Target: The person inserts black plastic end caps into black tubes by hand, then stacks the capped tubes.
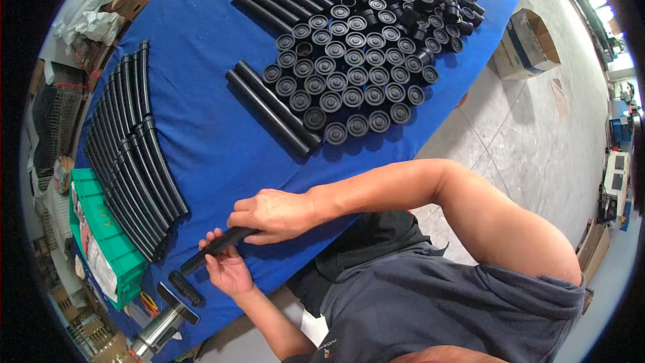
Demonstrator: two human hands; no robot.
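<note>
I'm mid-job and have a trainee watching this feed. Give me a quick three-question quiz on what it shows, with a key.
1. Multiple choice: what do the left hand and right hand both hold?
A) a cardboard box
B) a black tube
C) a green crate

2. True or false: all the round black caps are packed inside the green crate.

3. Fill in the blank: the ____ hand is the one with its palm turned up toward the camera.

Key:
1. B
2. False; many stand on the blue cloth.
3. left
</note>
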